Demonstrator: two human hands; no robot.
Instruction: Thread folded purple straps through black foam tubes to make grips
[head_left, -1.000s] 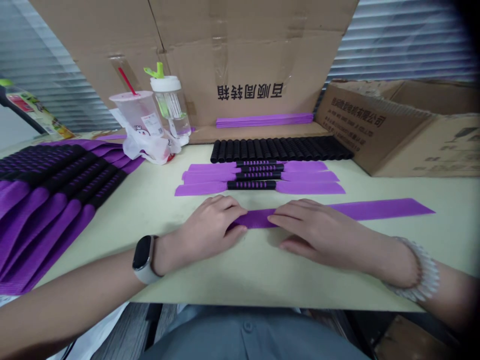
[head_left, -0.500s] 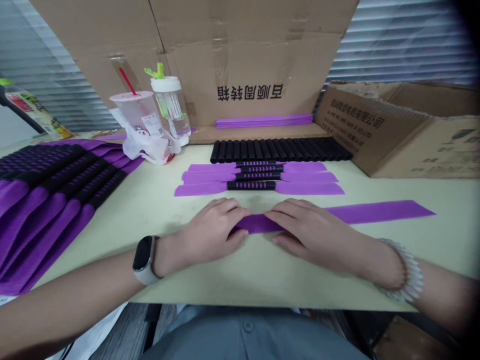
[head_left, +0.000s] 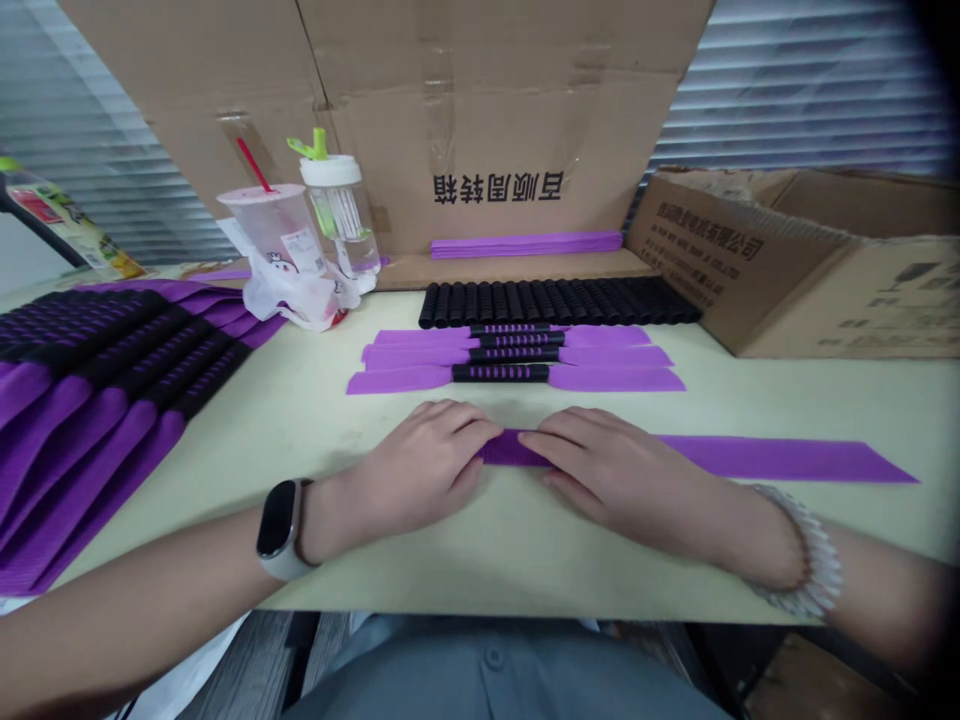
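A long purple strip lies across the table in front of me, its slanted free end to the right. My left hand pinches its left end between thumb and fingers. Close beside it, my right hand has its thumb and fingers closed on the same strip, with a short purple stretch showing between the hands. Just beyond are several purple strips with black ribbed sleeves round their middles. Behind those stands a row of black ribbed tubes.
Sleeved purple strips are piled at the left. A pink cup in a plastic bag and a clear bottle stand behind. Folded purple strips lie at the back; an open carton is at the right.
The strip's free right end has swung toward me and reaches farther right. My right hand has moved slightly left along the strip, closer to my left hand.
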